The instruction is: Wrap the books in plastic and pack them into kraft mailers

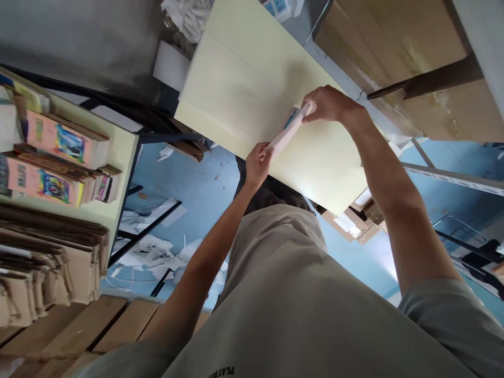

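Between my hands, over the near edge of the pale yellow tabletop [232, 79], is a thin pinkish-white book or booklet [289, 129], tilted and seen mostly edge-on. A strip of blue print shows on its far side. My left hand [259, 164] is closed on the lower left end. My right hand [323, 106] grips the upper right end, with fingers curled over it. What the fingers cover at both ends is hidden.
At the left, a shelf holds stacks of pink-covered books [59, 139] and flattened cardboard [79, 262]. Cardboard boxes [394, 42] stand at the upper right. Paper scraps [153, 249] litter the blue floor [189, 184]. A white roll [170, 65] is beside the table's far left edge.
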Available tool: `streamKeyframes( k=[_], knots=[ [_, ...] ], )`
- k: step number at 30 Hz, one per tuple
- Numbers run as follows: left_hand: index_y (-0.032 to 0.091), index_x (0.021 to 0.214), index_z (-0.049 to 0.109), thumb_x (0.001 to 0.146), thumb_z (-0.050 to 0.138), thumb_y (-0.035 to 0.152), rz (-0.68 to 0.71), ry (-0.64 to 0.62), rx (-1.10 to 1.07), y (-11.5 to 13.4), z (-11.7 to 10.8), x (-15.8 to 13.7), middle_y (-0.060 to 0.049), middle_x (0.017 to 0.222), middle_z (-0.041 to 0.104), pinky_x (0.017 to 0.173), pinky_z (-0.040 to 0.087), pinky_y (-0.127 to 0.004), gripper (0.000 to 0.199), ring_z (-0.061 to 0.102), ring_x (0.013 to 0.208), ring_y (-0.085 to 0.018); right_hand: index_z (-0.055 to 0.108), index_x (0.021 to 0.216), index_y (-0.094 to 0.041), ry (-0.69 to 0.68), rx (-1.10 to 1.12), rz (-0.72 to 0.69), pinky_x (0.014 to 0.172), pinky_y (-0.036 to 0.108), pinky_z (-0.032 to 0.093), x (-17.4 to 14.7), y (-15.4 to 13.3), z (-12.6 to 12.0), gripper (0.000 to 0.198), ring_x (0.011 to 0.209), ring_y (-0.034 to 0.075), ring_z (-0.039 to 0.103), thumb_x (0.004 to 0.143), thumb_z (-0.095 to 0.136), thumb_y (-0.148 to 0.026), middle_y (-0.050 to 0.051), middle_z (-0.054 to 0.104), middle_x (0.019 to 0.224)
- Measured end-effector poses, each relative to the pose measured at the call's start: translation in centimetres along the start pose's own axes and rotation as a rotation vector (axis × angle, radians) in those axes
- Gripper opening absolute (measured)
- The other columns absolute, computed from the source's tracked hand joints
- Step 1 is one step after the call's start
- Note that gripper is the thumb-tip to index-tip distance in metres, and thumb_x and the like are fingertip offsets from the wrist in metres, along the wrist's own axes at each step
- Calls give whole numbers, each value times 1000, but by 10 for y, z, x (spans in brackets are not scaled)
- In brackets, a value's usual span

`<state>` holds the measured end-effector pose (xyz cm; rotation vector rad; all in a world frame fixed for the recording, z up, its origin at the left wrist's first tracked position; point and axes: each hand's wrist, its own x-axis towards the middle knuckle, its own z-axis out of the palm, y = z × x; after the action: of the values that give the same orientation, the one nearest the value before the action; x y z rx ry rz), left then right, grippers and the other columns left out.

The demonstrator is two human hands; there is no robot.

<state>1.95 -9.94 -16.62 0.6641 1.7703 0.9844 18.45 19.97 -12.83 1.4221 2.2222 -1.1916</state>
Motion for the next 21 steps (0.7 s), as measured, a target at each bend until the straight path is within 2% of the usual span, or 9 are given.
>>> streamKeyframes(
  k=[3, 8, 13, 16, 18, 21],
  knots=[
    [22, 124, 75, 120, 69, 57, -160, 69, -157, -4, -7, 1, -12, 118, 90, 99, 80, -45, 36, 91, 118, -32, 78, 105, -22, 138, 135, 77, 126, 61, 62, 11, -15, 15, 36, 129, 38, 80, 107, 93, -55, 10, 84, 108],
    [24, 129, 73, 120, 67, 65, -248, 121, -221, -14, -24, 10, -11, 109, 87, 98, 81, -44, 42, 92, 106, -29, 76, 106, -25, 46, 104, -55, 127, 60, 61, 31, -39, 35, 37, 129, 38, 78, 94, 104, -46, 9, 84, 115],
    [23, 127, 71, 119, 66, 69, -314, 103, -228, -18, -47, 33, -9, 104, 84, 93, 81, -42, 46, 91, 88, -24, 76, 111, -22, 125, 186, -14, 134, 63, 56, 55, -58, 61, 33, 139, 40, 75, 96, 99, -40, 11, 82, 116],
    [24, 125, 70, 119, 65, 64, -360, 119, -230, -18, -59, 48, -3, 86, 76, 90, 80, -39, 41, 88, 81, -22, 77, 115, -21, 139, 228, -7, 141, 67, 49, 68, -63, 79, 32, 145, 42, 71, 96, 98, -36, 12, 82, 120],
    [24, 119, 68, 121, 61, 63, -366, 89, -170, -20, -67, 56, -1, 79, 71, 87, 78, -37, 39, 89, 81, -23, 77, 119, -21, 124, 205, -13, 144, 68, 46, 74, -66, 89, 33, 148, 41, 70, 98, 96, -37, 13, 81, 128],
    [25, 109, 64, 127, 41, 60, -280, -67, 157, -23, -84, 63, -7, 84, 78, 82, 75, -36, 46, 89, 80, -25, 77, 130, -19, 90, 99, 2, 147, 69, 42, 77, -73, 101, 33, 153, 41, 66, 104, 89, -36, 17, 80, 141]
  ],
)
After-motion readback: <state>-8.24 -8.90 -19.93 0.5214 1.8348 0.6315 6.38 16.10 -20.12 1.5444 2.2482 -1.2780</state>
